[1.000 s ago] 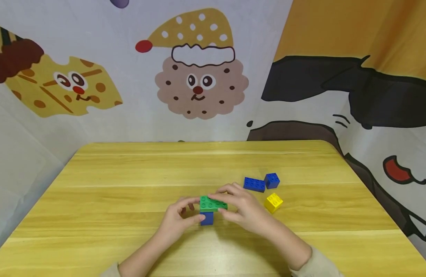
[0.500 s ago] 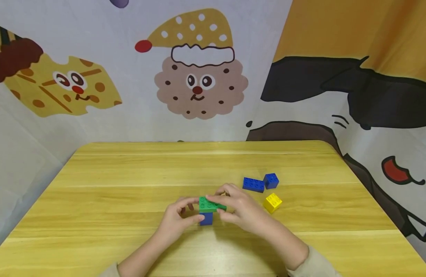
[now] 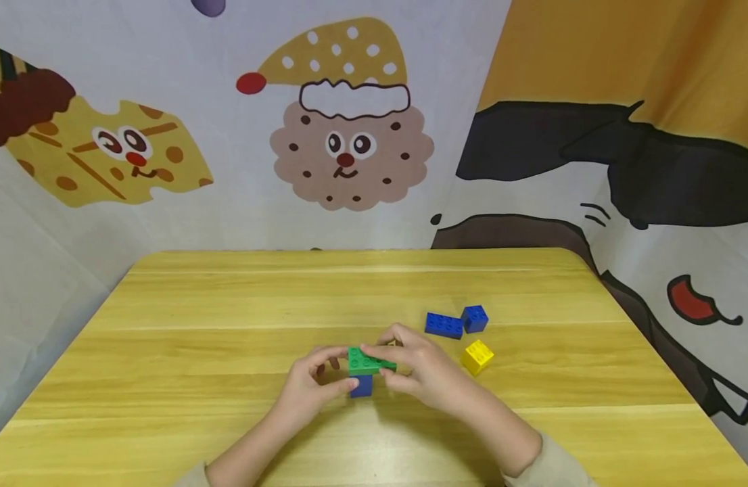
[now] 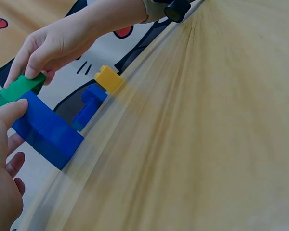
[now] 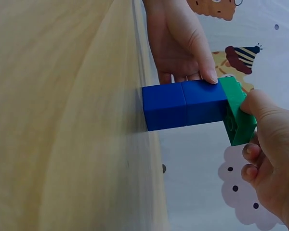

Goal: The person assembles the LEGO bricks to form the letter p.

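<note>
Blue stack (image 5: 185,105): two blocks, one on the other, standing on the bench (image 3: 228,304).
Green block (image 3: 362,368): on top of the blue stack, its right part overhanging.
Left hand (image 3: 310,382): grip pinching the upper blue block, thumb just below the green.
Right hand (image 3: 431,372): grip pinching the green block's overhanging end.
Farther right: long blue block (image 3: 443,325), small blue block (image 3: 475,318) beside it, yellow block (image 3: 477,357) nearer.
</note>
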Available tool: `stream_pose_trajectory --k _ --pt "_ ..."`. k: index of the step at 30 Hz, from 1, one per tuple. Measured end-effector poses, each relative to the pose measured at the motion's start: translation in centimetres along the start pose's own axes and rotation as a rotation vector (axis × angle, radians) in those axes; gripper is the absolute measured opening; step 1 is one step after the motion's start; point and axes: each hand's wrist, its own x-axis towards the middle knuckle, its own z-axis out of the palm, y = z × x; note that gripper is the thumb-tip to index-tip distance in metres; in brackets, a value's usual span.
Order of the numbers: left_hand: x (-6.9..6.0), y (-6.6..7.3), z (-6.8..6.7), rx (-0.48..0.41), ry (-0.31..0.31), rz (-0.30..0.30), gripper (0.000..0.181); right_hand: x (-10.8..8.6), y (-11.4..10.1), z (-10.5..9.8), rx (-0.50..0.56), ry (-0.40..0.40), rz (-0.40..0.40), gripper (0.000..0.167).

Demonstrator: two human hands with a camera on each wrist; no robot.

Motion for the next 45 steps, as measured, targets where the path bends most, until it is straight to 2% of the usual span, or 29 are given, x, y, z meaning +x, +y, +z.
stream_pose_trajectory --k 11,20,26,34,39,45 --pt "0.0 0.0 0.3 -0.031 -0.008 0.027 0.034 -0.1 0.0 -0.1 -0.041 0.009 0.008 0.039" --pt "0.0 0.1 0.3 -0.019 0.004 0.013 0.036 -0.2 0.4 -0.7 0.002 -0.024 0.039 0.041" --pt "0.0 0.1 0.3 -0.025 0.009 -0.012 0.038 -0.5 0.9 -2.4 0.002 0.004 0.074 0.041" --pt "0.0 0.3 0.3 -0.050 0.022 -0.027 0.038 -0.9 2.2 -5.0 0.062 0.063 0.112 0.043" --pt "-0.1 0.5 0.3 -0.072 0.027 -0.030 0.037 -1.5 3.7 -6.5 0.120 0.078 0.184 0.041" --pt "0.0 0.4 0.2 -0.068 0.021 -0.037 0.037 -2.5 5.6 -7.7 0.099 0.075 0.261 0.039"
